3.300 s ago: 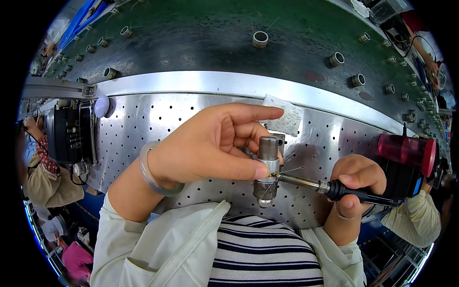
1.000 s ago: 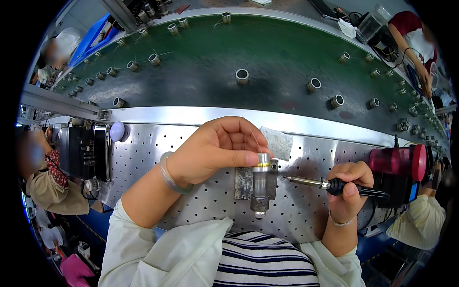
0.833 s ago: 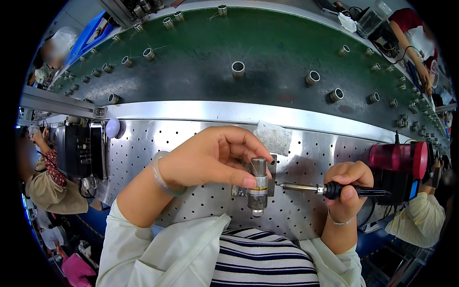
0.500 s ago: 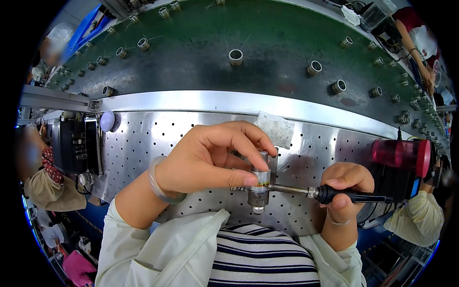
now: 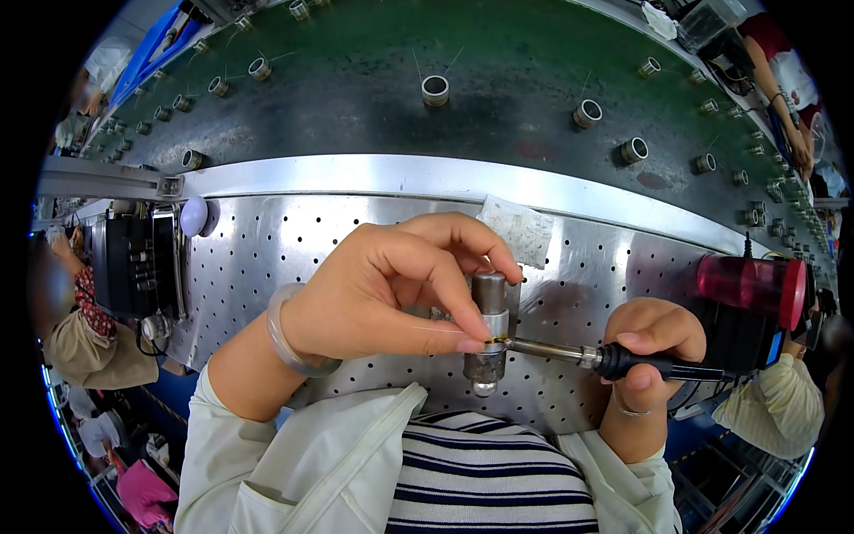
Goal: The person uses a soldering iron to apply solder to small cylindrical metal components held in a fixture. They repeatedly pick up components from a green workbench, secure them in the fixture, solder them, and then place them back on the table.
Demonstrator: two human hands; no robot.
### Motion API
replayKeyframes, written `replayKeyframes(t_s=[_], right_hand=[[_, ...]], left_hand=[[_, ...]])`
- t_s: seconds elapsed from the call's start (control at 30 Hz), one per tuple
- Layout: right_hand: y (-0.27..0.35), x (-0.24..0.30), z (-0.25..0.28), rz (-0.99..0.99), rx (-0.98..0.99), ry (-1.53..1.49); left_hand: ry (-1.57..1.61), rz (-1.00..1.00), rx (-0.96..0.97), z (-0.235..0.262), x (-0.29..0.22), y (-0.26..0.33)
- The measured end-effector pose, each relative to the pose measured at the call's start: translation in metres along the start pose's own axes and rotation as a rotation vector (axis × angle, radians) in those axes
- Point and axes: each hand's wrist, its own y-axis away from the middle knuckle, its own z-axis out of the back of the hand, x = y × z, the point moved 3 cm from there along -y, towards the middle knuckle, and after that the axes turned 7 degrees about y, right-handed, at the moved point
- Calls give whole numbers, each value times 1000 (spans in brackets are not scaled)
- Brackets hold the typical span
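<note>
Silver metal ring with a yellow-green band (image 5: 498, 322) sits around a dark grey steel post with a rounded, shiny end (image 5: 485, 365), which points toward the wearer's body. At the ring, just left of the post, the left hand (image 5: 391, 289) has its thumb and forefinger pressed together, pinching what looks like a fine pale wire (image 5: 434, 328) that trails back over the thumb; its other fingers curl behind the post. From the right of the post, the right hand (image 5: 656, 343) grips a black-handled soldering iron with a slim metal shaft (image 5: 551, 352), thumb and fingers closed around the handle, its tip meeting the band or all but touching it.

The step in hand appears to be applying the tip at the wire and band; the next move calls for a steady pinch, the tip held on that spot and the fingertips clear of the hot shaft.

Beneath the post spreads a perforated silver metal plate (image 5: 258, 258); beyond the post lie a whitish creased sheet (image 5: 516, 230) and a dark green flat belt (image 5: 338, 111) bearing similar rings. Far right of the post lies a translucent magenta cylinder (image 5: 747, 285); far left, a lilac rounded knob (image 5: 193, 216).
</note>
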Motion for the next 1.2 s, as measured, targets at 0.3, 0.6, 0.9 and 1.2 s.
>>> replayKeyframes(t_s=[0.3, 0.6, 0.9, 1.2], right_hand=[[-1, 1, 2, 24, 24, 24], [-2, 2, 5, 57, 65, 64], [-5, 2, 6, 117, 128, 70], [-5, 8, 6, 185, 112, 166]], left_hand=[[32, 29, -37, -4, -1, -1], [19, 68, 76, 2, -1, -2], [228, 362, -29, -5, -2, -6], [169, 380, -40, -11, -7, -10]])
